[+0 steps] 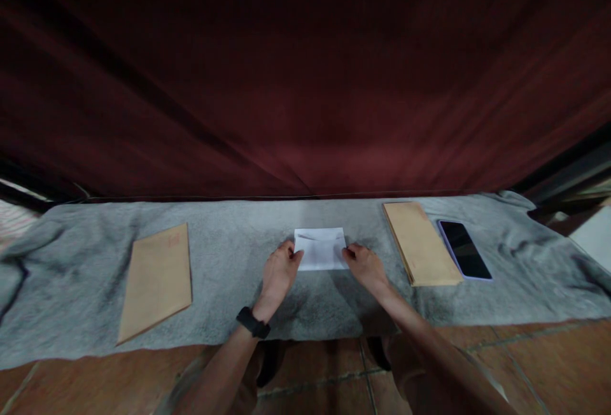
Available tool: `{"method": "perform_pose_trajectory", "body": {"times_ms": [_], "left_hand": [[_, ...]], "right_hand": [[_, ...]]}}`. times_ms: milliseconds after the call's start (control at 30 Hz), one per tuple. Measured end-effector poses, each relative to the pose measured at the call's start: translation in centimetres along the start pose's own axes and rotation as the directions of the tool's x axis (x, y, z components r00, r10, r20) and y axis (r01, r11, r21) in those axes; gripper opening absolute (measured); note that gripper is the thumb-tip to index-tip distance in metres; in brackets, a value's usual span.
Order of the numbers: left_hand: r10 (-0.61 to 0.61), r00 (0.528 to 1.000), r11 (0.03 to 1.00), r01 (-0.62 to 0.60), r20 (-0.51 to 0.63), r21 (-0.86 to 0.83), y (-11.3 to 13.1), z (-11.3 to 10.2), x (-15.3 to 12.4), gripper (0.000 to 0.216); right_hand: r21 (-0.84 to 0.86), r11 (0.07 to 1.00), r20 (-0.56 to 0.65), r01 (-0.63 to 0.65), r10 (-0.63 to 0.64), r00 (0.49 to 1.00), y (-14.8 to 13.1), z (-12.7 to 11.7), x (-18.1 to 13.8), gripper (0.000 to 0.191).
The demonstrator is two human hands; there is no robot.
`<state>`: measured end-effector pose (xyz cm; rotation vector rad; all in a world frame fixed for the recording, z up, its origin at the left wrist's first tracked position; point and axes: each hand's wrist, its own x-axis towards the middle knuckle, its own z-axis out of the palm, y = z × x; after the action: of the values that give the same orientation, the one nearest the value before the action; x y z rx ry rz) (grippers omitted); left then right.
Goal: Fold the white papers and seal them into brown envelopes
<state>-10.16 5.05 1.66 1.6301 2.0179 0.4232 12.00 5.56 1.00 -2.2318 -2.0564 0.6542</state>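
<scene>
A folded white sheet of paper [321, 248] lies on the grey cloth [238, 262] in the middle. My left hand [278, 273] has its fingertips curled on the paper's left edge; a black watch sits on that wrist. My right hand [363, 263] pinches the paper's right edge. Both hands rest low on the cloth, on either side of the paper.
A brown envelope [156, 280] lies to the left. A stack of brown envelopes [420, 243] sits to the right, with a dark phone [464, 249] beside it. A dark red curtain [305, 84] hangs behind. Tiled floor [548, 364] shows below.
</scene>
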Motion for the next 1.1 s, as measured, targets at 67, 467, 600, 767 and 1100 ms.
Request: {"method": "perform_pose_trajectory", "body": {"times_ms": [67, 467, 600, 767, 1100], "left_hand": [[-0.014, 1.0, 0.999, 0.014, 0.003, 0.047, 0.3, -0.1, 0.2, 0.014], [-0.049, 0.999, 0.985, 0.05, -0.014, 0.165, 0.9, -0.1, 1.3, 0.025], [-0.059, 0.998, 0.984, 0.063, -0.031, 0.164, 0.9, 0.2, 1.7, 0.027], [-0.077, 0.997, 0.983, 0.08, -0.022, 0.164, 0.9, 0.3, 2.0, 0.029], [-0.013, 0.998, 0.983, 0.001, 0.063, 0.184, 0.4, -0.3, 1.7, 0.023]], "right_hand": [[-0.02, 1.0, 0.01, -0.013, 0.013, 1.0, -0.2, -0.2, 0.1, 0.037], [-0.028, 0.999, -0.013, -0.017, 0.017, 1.0, -0.4, -0.3, 1.5, 0.043], [-0.032, 0.999, -0.05, -0.024, 0.022, 0.998, -0.4, 0.0, 1.9, 0.042], [-0.034, 0.999, -0.067, -0.024, 0.021, 0.998, -0.5, 0.0, 2.1, 0.042], [-0.03, 0.999, -0.073, -0.038, 0.035, 0.997, -0.7, -0.1, 2.1, 0.043]]}}
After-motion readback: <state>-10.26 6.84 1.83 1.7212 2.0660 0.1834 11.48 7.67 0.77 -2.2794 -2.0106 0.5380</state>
